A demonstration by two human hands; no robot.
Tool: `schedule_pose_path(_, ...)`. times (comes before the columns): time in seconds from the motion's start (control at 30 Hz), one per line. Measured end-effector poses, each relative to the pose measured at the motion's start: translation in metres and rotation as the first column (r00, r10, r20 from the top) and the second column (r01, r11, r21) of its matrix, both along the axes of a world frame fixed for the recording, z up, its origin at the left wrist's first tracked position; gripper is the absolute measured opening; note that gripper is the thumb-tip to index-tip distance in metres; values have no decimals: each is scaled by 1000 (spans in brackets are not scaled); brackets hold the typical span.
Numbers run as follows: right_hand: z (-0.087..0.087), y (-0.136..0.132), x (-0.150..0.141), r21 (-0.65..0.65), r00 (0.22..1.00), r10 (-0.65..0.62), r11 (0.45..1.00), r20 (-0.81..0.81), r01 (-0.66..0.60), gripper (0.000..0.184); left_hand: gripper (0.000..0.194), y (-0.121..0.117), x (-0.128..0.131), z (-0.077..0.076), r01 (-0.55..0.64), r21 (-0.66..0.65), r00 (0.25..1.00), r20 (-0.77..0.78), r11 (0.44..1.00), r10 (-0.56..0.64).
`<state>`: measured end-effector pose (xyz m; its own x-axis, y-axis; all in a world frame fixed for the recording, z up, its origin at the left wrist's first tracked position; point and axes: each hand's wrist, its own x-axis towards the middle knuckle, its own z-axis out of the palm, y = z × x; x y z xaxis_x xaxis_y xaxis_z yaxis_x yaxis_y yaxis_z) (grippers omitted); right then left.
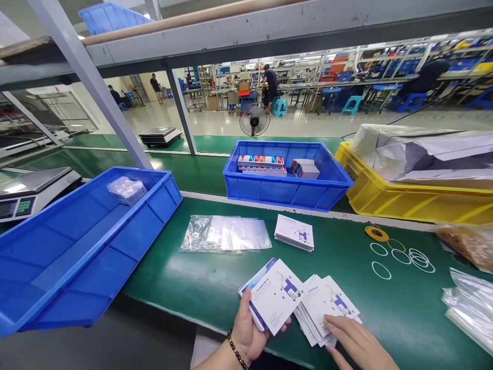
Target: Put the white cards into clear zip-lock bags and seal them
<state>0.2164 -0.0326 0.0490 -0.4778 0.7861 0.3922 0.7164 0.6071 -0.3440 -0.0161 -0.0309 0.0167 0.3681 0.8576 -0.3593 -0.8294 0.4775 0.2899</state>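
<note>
No text I can actually read, tbh
Leaflet near 6 o'clock: tiny Chinese-looking characters. Printed stack around 1 o'clock: blurry red-and-blue marks.

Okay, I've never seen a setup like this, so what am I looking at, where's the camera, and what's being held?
There is no robot here, just a person's two bare hands. The one picture comes from a camera worn on that person's head, looking forward and down.

The left hand, with a beaded bracelet at its wrist, holds a small stack of printed cards. The right hand has its fingers on a looser pile of similar cards lying on the green table.

Also on the table are a neater stack, clear plastic bags and some yellow and white bands. Around these are two blue bins and a yellow one.
</note>
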Motion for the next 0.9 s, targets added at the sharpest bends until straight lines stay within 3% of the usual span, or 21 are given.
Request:
schedule_pose_path(0.07,-1,2,-9,-242,970,-187,959,-157,145,32,51,-1,0,-5,8,10,999,33,1000,-9)
schedule_pose_path(0.13,1,6,-23,-501,852,-414,837,-321,218,37,40,-2,1,-9,-8,27,997,76,1000,6)
schedule_pose_path(0.23,9,18,-47,-741,660,-586,668,-470,65,44,34,-2,1,-10,-25,87,992,129,996,13)
schedule_pose_path(0.33,18,30,-53,-833,593,-641,545,-488,-96,48,40,-2,0,-7,-39,119,987,161,992,20)
schedule_pose_path(0.4,23,34,-43,-859,527,-705,502,-475,-102,50,46,-2,-2,-4,-46,100,985,168,994,29)
schedule_pose_path(0.53,27,36,-2,-870,403,-808,489,-429,55,49,59,1,-3,-1,-16,49,993,120,999,10)
schedule_pose_path(0.63,26,36,23,-823,481,-822,482,-306,300,43,56,2,-2,-4,-32,6,994,102,999,31)
schedule_pose_path(0.73,23,33,28,-650,561,-798,548,-219,526,39,38,1,-1,-9,-89,-87,991,89,992,97)
schedule_pose_path(0.77,22,32,23,-618,584,-779,580,-228,532,39,33,0,-1,-11,-99,-111,990,86,989,108)
schedule_pose_path(0.83,20,27,4,-685,628,-721,616,-291,390,39,27,-2,-1,-14,-90,-124,991,89,988,102)
schedule_pose_path(0.9,18,22,-25,-824,610,-687,559,-394,97,41,25,-3,0,-15,-75,-98,992,97,992,85)
